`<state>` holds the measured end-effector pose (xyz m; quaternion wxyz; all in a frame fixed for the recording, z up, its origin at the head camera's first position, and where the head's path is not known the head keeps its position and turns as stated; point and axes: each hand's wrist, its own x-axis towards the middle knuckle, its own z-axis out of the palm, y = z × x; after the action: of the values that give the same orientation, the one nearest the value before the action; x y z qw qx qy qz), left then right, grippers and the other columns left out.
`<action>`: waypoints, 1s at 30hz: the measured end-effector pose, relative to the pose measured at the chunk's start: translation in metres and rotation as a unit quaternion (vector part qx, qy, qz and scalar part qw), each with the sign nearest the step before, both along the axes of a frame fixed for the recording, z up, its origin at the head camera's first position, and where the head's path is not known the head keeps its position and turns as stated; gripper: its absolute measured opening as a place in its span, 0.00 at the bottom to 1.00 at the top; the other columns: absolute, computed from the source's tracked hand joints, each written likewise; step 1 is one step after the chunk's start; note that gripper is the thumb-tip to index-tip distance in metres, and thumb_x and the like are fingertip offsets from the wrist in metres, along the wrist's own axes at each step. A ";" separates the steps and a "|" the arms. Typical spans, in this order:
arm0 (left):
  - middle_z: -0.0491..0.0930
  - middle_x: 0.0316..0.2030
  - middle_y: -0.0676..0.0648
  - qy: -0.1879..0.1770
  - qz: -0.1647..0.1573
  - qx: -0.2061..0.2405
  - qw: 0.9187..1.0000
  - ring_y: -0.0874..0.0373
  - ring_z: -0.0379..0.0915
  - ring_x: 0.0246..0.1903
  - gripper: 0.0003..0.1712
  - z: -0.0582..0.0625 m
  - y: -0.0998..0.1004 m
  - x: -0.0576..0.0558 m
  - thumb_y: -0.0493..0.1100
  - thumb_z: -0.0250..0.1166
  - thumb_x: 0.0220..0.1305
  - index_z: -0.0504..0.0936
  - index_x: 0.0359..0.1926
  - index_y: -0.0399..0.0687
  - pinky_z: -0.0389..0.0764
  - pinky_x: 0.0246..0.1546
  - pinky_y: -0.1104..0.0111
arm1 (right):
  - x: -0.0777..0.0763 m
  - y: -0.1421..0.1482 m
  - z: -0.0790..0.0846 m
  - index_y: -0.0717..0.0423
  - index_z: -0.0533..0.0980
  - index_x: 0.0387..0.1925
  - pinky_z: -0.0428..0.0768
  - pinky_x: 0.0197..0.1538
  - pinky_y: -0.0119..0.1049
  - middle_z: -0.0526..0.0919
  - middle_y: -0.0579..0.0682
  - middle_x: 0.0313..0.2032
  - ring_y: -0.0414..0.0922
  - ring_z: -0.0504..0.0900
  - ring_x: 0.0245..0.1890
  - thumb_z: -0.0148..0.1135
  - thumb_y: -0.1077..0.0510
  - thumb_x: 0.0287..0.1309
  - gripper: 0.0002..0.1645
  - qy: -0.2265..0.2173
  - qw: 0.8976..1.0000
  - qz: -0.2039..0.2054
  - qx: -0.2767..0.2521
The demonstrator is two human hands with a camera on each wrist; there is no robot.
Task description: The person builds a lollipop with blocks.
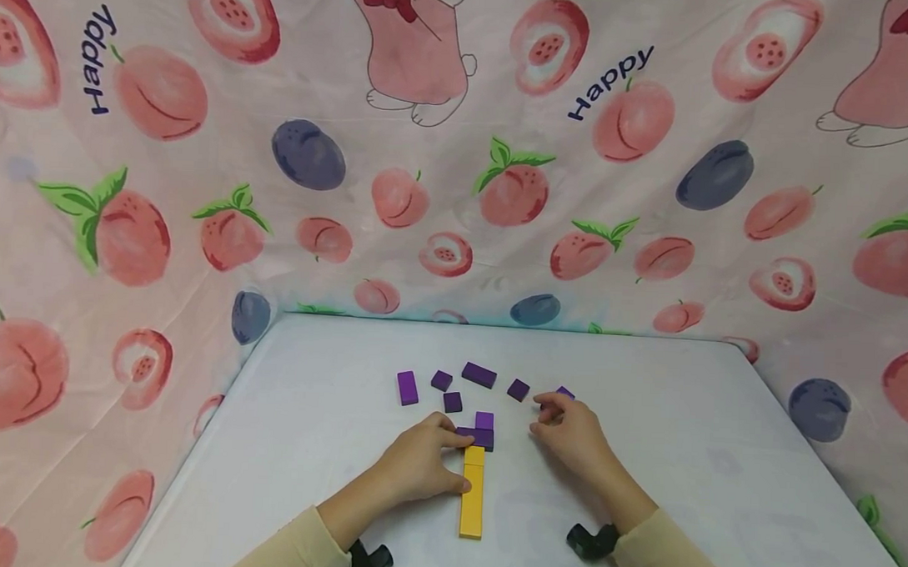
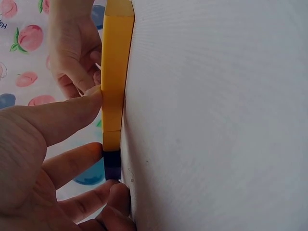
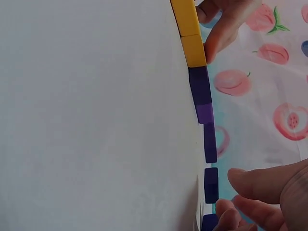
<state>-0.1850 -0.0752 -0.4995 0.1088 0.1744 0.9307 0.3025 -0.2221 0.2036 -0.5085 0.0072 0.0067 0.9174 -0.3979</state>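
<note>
We see the long yellow block (image 1: pixel 472 511), its axis pointing away from the person, touched by the left hand's (image 1: pixel 418 462) parted thumb; the loosely curled right hand (image 1: pixel 573 438), visibly gripping nothing, lies nearer the half-hidden purple block (image 1: pixel 565 392) just beyond.

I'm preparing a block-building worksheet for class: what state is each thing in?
Yellow blocks: lying end to end.
Crosswise purple block: against the yellow row's far end.
Purple block beyond it: touching its far side.
Left hand: touching yellow and crosswise blocks.
Right hand: thumb and forefinger parted.
Rightmost purple block: partly hidden by right hand.
Five other purple blocks: loose.
Backdrop cloth: hanging, creased.
</note>
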 end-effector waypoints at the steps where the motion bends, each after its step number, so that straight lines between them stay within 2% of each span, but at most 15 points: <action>1: 0.80 0.58 0.52 0.001 -0.001 0.000 1.000 0.54 0.78 0.53 0.38 0.000 0.000 0.000 0.58 0.86 0.48 0.88 0.63 0.65 0.83 0.58 0.54 | 0.000 0.001 0.000 0.56 0.83 0.60 0.78 0.47 0.38 0.84 0.48 0.38 0.45 0.78 0.38 0.77 0.61 0.59 0.27 0.003 1.000 -0.003 0.002; 14: 0.80 0.58 0.53 -0.002 -0.002 0.002 1.000 0.54 0.78 0.54 0.38 0.001 0.000 0.001 0.58 0.86 0.49 0.88 0.64 0.65 0.83 0.58 0.54 | 0.002 0.015 0.005 0.61 0.79 0.63 0.75 0.44 0.37 0.85 0.53 0.40 0.46 0.79 0.38 0.77 0.62 0.57 0.32 0.006 0.999 -0.031 -0.002; 30: 0.80 0.59 0.52 0.002 -0.005 0.001 1.000 0.53 0.79 0.55 0.38 0.000 -0.001 0.000 0.58 0.86 0.49 0.88 0.64 0.65 0.83 0.59 0.54 | -0.010 0.033 0.000 0.62 0.74 0.71 0.74 0.45 0.39 0.85 0.56 0.44 0.49 0.79 0.41 0.77 0.60 0.55 0.41 -0.016 0.999 -0.039 0.028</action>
<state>-0.1848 -0.0760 -0.4994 0.1083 0.1794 0.9300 0.3021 -0.2316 0.2366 -0.5083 0.0066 0.0487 0.9271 -0.3716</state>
